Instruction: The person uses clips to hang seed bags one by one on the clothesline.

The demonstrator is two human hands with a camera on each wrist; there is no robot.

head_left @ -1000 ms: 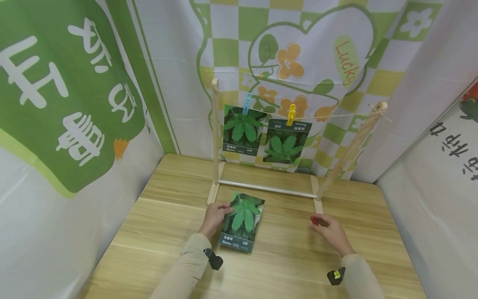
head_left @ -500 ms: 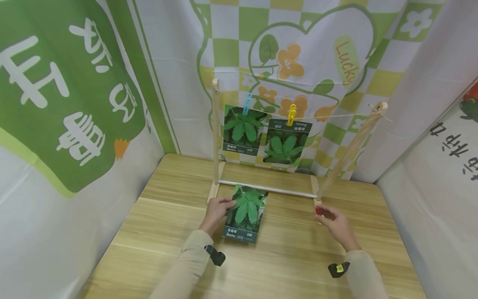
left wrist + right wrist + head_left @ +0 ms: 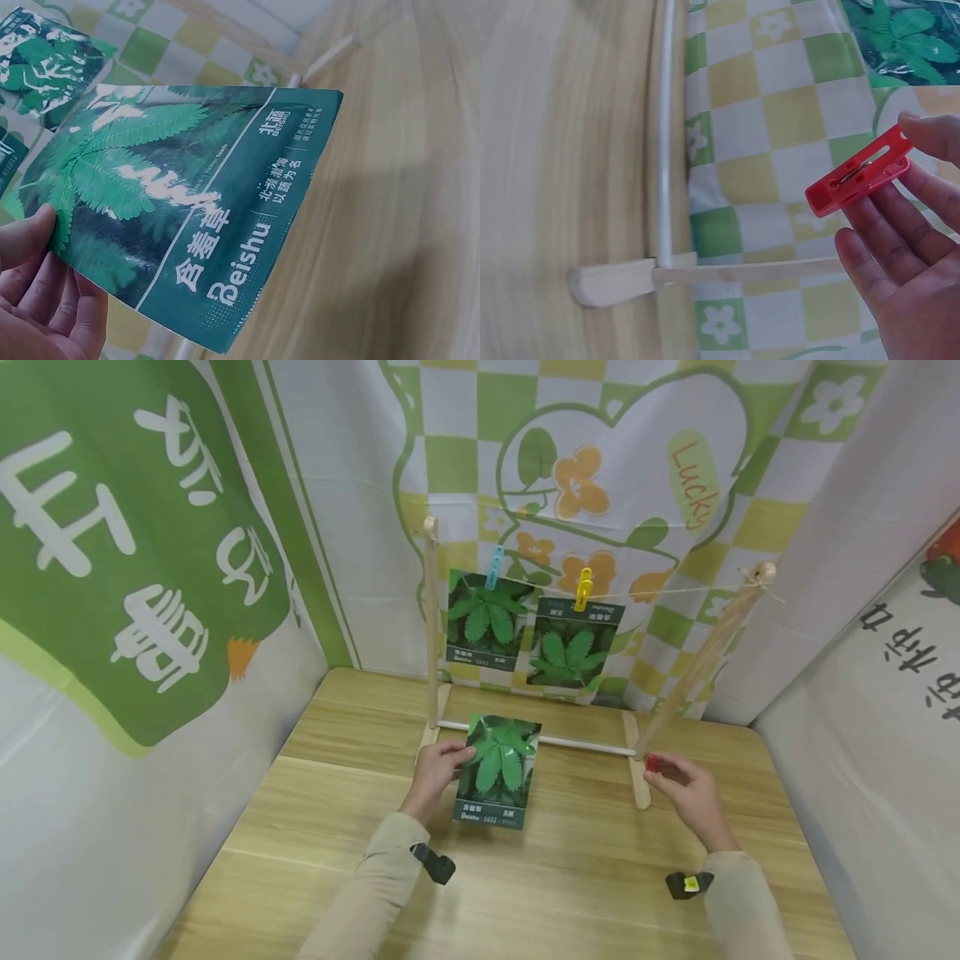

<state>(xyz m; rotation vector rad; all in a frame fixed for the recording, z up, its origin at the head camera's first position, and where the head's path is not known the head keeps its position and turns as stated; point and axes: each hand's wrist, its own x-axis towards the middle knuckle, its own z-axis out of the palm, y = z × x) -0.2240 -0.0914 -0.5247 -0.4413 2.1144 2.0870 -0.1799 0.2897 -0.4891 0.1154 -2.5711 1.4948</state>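
Note:
My left hand [image 3: 437, 774] pinches the left edge of a green seed packet [image 3: 498, 770] between thumb and fingers. The packet, printed with a fern-like leaf and "Beishu", is held up over the table in front of the rack. In the right wrist view a red clothespin [image 3: 859, 171] sits pinched by its handle end between the thumb and fingers of my right hand [image 3: 922, 247]. That hand is beside the rack's right foot [image 3: 637, 774]. Two similar packets hang from a string: one under a blue clothespin [image 3: 494, 568], the other upside down under a yellow clothespin [image 3: 583, 591].
The wooden rack has a left post [image 3: 432, 627], a slanting right post [image 3: 697, 664] and a pale bottom bar [image 3: 588, 745]. Its string [image 3: 675, 591] ties to both post tops. A patterned curtain [image 3: 450, 468] hangs behind the wooden table [image 3: 315, 827].
The left hand has raised the packet and moved it forward toward the rack. The right hand has gone forward and slightly right with the red clothespin. The hanging packets stay put.

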